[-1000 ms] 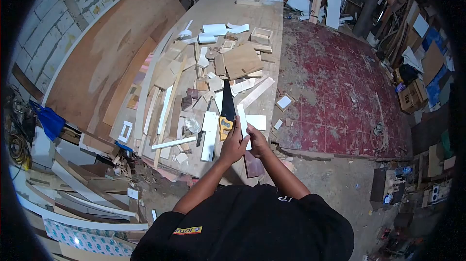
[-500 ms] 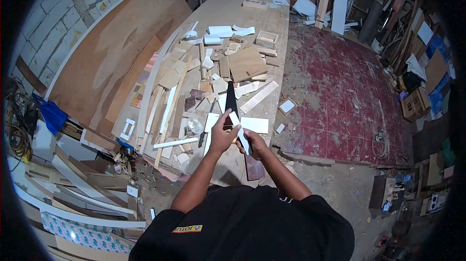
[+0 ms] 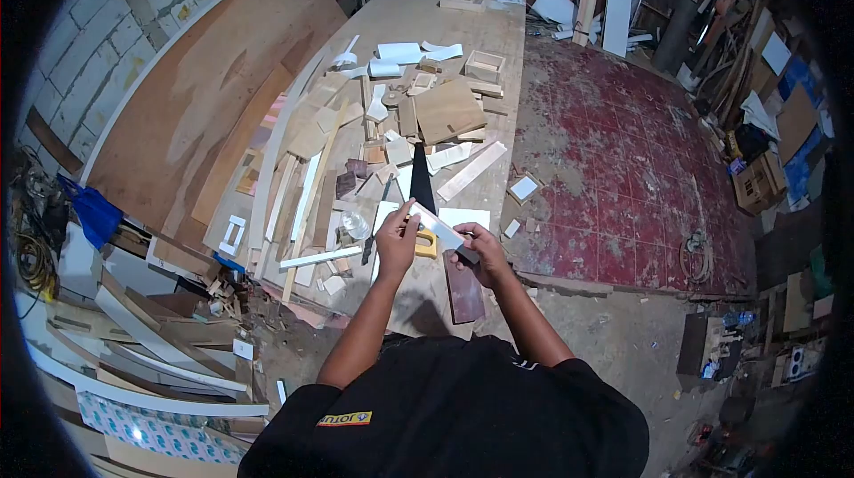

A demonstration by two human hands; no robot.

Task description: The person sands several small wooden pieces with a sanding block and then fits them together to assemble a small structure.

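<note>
White strip now held level between both hands at the workbench's near edge.

Left hand (image 3: 397, 233) pinches one end of the white strip (image 3: 436, 225), right hand (image 3: 479, 251) grips the other; lifted and turned crosswise since a second ago, it clears the handsaw (image 3: 421, 202) beneath, offcuts (image 3: 356, 158) crowding the workbench (image 3: 418, 16) beyond.

The strip (image 3: 439, 226) you hold looks like smooth white-coated wood. At your 12 o'clock the saw (image 3: 422, 193) has a matt dark metal blade and glossy yellow plastic handle. The bench (image 3: 418, 16) is pale, matt plywood.
</note>
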